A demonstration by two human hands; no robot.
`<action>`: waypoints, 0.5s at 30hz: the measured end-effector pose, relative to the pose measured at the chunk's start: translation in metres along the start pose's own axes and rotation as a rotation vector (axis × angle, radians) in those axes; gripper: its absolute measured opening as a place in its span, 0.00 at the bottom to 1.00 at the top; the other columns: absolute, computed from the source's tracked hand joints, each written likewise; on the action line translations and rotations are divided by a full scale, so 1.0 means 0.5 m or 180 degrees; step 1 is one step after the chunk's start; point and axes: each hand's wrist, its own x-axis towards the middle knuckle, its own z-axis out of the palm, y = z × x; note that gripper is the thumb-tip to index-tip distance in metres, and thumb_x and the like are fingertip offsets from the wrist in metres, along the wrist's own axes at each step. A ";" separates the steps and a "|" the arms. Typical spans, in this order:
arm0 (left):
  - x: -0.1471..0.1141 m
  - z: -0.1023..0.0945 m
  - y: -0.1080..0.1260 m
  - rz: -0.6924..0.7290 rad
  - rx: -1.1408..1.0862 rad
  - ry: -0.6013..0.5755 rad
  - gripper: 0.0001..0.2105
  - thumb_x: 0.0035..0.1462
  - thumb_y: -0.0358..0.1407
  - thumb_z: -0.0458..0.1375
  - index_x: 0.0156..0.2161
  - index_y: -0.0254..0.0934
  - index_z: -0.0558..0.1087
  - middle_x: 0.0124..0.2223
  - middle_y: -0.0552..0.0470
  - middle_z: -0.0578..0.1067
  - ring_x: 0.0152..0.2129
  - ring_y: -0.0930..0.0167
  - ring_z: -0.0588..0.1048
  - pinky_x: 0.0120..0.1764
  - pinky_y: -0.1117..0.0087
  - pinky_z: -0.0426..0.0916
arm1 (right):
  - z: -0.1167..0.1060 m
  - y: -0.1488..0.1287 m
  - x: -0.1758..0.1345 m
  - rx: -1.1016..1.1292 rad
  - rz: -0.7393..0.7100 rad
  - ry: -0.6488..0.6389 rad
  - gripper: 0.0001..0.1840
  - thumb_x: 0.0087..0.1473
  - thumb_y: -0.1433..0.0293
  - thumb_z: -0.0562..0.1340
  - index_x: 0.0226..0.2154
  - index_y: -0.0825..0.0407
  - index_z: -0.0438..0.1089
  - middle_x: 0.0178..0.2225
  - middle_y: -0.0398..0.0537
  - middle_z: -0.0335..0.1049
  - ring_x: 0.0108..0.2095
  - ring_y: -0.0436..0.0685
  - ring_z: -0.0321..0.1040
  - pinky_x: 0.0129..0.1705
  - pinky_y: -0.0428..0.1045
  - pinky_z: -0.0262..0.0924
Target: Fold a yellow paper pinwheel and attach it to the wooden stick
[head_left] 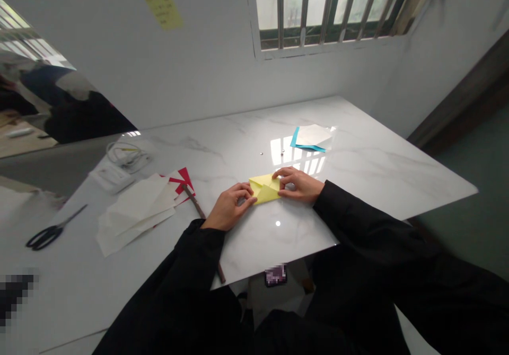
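Note:
A small yellow paper (pixel 265 190), folded into an envelope-like rectangle with crossing flaps, lies on the white marbled table (pixel 246 249). At its left end my left hand (pixel 231 205) grips the edge between thumb and curled fingers. My right hand (pixel 301 186) pinches the opposite end, with the index finger bent over the upper corner and the thumb side low on the right edge. The paper's underside is hidden. A thin dark brown stick (pixel 194 201) runs beneath my left forearm, which covers its middle.
White and red sheets (pixel 135 206) are heaped at left, near black-handled scissors (pixel 50 235) and a coiled white cable (pixel 127 156). Blue and white papers (pixel 314 137) lie toward the back right. The wall stands behind, with a barred window (pixel 330 7) and a yellow note (pixel 164 9).

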 end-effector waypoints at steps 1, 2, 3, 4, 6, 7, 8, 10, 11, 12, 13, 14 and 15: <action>0.000 0.003 0.000 0.0000 0.0012 0.0030 0.15 0.69 0.45 0.62 0.31 0.41 0.74 0.46 0.47 0.81 0.55 0.60 0.79 0.63 0.51 0.73 | 0.001 -0.001 0.000 -0.0012 0.0007 0.0009 0.08 0.65 0.68 0.69 0.32 0.50 0.77 0.58 0.57 0.76 0.59 0.66 0.73 0.65 0.69 0.66; 0.000 0.005 0.001 0.0004 0.0021 0.0059 0.15 0.69 0.44 0.63 0.30 0.41 0.74 0.46 0.47 0.81 0.55 0.60 0.80 0.63 0.52 0.73 | 0.002 -0.003 -0.001 -0.0023 0.0021 0.0023 0.08 0.65 0.68 0.68 0.31 0.50 0.76 0.58 0.58 0.76 0.59 0.66 0.73 0.65 0.69 0.66; 0.000 0.008 0.002 0.0009 0.0026 0.0088 0.15 0.69 0.43 0.63 0.30 0.41 0.74 0.46 0.47 0.81 0.55 0.60 0.80 0.63 0.52 0.73 | 0.003 -0.004 -0.001 -0.0030 0.0036 0.0037 0.09 0.65 0.68 0.68 0.31 0.50 0.75 0.58 0.58 0.75 0.58 0.66 0.73 0.65 0.68 0.66; 0.001 0.009 0.003 0.0015 0.0031 0.0117 0.14 0.68 0.42 0.63 0.30 0.41 0.74 0.46 0.47 0.81 0.55 0.60 0.80 0.63 0.53 0.73 | 0.004 -0.006 -0.001 -0.0033 0.0051 0.0052 0.09 0.64 0.69 0.67 0.31 0.50 0.74 0.58 0.58 0.75 0.58 0.66 0.73 0.65 0.67 0.66; 0.001 0.010 0.009 0.0021 0.0067 0.0161 0.12 0.68 0.40 0.62 0.31 0.41 0.74 0.45 0.47 0.81 0.54 0.60 0.80 0.62 0.53 0.73 | 0.006 -0.008 0.000 -0.0018 0.0084 0.0098 0.07 0.63 0.70 0.67 0.32 0.50 0.73 0.57 0.57 0.76 0.58 0.65 0.72 0.65 0.67 0.66; 0.001 0.010 0.012 0.0013 0.0107 0.0176 0.11 0.68 0.40 0.62 0.32 0.41 0.73 0.45 0.47 0.81 0.53 0.60 0.80 0.61 0.53 0.73 | 0.007 -0.010 0.001 -0.0005 0.0099 0.0125 0.06 0.62 0.71 0.67 0.33 0.49 0.73 0.56 0.57 0.76 0.58 0.65 0.72 0.65 0.66 0.66; 0.001 0.009 0.016 -0.0005 0.0158 0.0187 0.10 0.68 0.39 0.61 0.33 0.41 0.73 0.45 0.48 0.81 0.51 0.60 0.80 0.59 0.54 0.73 | 0.007 -0.011 0.001 0.0008 0.0110 0.0149 0.04 0.61 0.71 0.67 0.33 0.49 0.72 0.55 0.56 0.77 0.58 0.65 0.72 0.65 0.66 0.66; 0.001 0.007 0.024 -0.0042 0.0276 0.0199 0.07 0.69 0.39 0.61 0.37 0.41 0.73 0.44 0.49 0.81 0.47 0.62 0.81 0.55 0.55 0.74 | 0.009 -0.014 0.003 0.0024 0.0124 0.0174 0.04 0.60 0.73 0.67 0.35 0.49 0.72 0.54 0.56 0.77 0.57 0.65 0.72 0.65 0.66 0.65; 0.001 0.007 0.027 -0.0048 0.0335 0.0209 0.05 0.70 0.40 0.61 0.41 0.42 0.74 0.45 0.49 0.81 0.45 0.62 0.80 0.54 0.56 0.74 | 0.009 -0.015 0.003 0.0021 0.0122 0.0173 0.04 0.59 0.73 0.67 0.35 0.49 0.71 0.54 0.56 0.77 0.57 0.65 0.72 0.65 0.66 0.65; 0.001 0.008 0.031 -0.0032 0.0402 0.0213 0.05 0.70 0.40 0.61 0.45 0.42 0.75 0.45 0.50 0.81 0.44 0.62 0.80 0.53 0.57 0.74 | 0.009 -0.016 0.003 0.0014 0.0118 0.0171 0.04 0.59 0.73 0.67 0.35 0.49 0.71 0.54 0.56 0.76 0.57 0.65 0.72 0.65 0.66 0.65; 0.002 0.009 0.033 0.0003 0.0480 0.0203 0.07 0.70 0.40 0.61 0.50 0.43 0.76 0.45 0.50 0.81 0.44 0.62 0.79 0.53 0.57 0.73 | 0.010 -0.017 0.003 0.0005 0.0112 0.0177 0.04 0.59 0.73 0.67 0.35 0.49 0.71 0.55 0.56 0.76 0.58 0.65 0.72 0.65 0.66 0.65; 0.003 0.012 0.036 0.0049 0.0573 0.0185 0.11 0.71 0.40 0.61 0.55 0.44 0.76 0.45 0.50 0.80 0.45 0.62 0.79 0.54 0.56 0.73 | 0.010 -0.018 0.004 -0.0001 0.0098 0.0190 0.05 0.59 0.74 0.67 0.35 0.49 0.71 0.54 0.56 0.76 0.58 0.65 0.72 0.65 0.65 0.65; 0.004 0.014 0.037 0.0094 0.0674 0.0160 0.14 0.71 0.40 0.61 0.59 0.46 0.76 0.45 0.50 0.79 0.46 0.61 0.78 0.55 0.56 0.72 | 0.009 -0.019 0.003 0.0000 0.0078 0.0208 0.05 0.58 0.74 0.66 0.36 0.49 0.71 0.54 0.56 0.76 0.57 0.65 0.72 0.65 0.65 0.65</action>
